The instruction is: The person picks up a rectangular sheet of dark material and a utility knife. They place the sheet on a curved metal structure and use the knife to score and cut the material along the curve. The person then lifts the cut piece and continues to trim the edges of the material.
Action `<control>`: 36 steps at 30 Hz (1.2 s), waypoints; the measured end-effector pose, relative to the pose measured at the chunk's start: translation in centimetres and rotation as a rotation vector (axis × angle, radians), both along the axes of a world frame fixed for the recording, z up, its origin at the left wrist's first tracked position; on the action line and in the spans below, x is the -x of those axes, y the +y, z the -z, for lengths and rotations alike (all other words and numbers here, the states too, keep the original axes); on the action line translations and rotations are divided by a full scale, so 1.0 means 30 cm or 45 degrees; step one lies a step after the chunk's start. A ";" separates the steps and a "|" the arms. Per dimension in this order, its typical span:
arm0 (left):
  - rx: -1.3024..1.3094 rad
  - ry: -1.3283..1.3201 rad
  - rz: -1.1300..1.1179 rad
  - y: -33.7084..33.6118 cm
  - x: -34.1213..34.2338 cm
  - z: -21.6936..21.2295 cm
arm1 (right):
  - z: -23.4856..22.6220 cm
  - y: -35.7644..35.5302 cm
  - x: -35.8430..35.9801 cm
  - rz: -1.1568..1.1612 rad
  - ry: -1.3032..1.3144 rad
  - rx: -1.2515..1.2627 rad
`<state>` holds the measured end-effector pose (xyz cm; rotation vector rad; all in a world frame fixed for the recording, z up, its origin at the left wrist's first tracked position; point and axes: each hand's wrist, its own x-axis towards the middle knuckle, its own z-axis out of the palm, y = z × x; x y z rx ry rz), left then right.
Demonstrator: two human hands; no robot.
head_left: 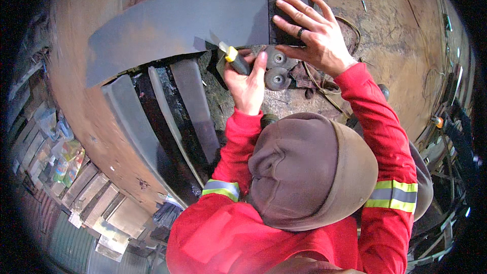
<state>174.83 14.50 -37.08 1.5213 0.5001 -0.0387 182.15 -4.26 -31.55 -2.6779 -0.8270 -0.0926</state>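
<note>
- I see the left hand (247, 83) wrapped in a fist around a utility knife (234, 57) with a yellow and black handle; the fingers are pressed together about the handle and the thumb lies along its right side.
- The knife's blade points up and to the left, and its tip meets the lower edge of a long grey sheet (177, 25) that curves across the upper part of the view.
- The right hand (310, 33) lies flat with the fingers spread, pressing on a dark strip (277, 0) that crosses the sheet near its right end; a dark ring sits on one finger.
- Just below the right hand and beside the left thumb I make out two round grey discs (277, 68), one above the other, touching or nearly so; I cannot tell what they are fixed to.
- Under the sheet's lower edge, three or four grey and black strips (152, 116) lie side by side, fanning down towards the lower left.
- All this rests on a rusty brown surface (406, 45) scattered with wire and bits of debris.
- Both arms wear red sleeves (378, 122) with reflective yellow and silver bands, and a brown knitted cap (304, 167) fills the lower middle of the view.
- At the far lower left edge, blurred boxes and coloured packets (68, 157) sit well apart from the hands.
</note>
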 end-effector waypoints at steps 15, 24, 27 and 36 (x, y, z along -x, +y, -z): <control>-0.375 0.080 0.219 0.185 0.159 -0.190 | 0.003 -0.005 0.003 -0.007 -0.016 -0.022; -0.438 0.261 0.565 0.197 0.118 -0.331 | -0.017 -0.012 -0.004 -0.041 -0.027 -0.012; -0.720 -0.139 0.652 0.154 0.051 -0.373 | -0.030 -0.011 -0.016 -0.073 -0.017 0.007; -0.903 -0.320 0.896 0.043 -0.178 -0.427 | -0.035 -0.001 -0.040 -0.069 0.045 0.003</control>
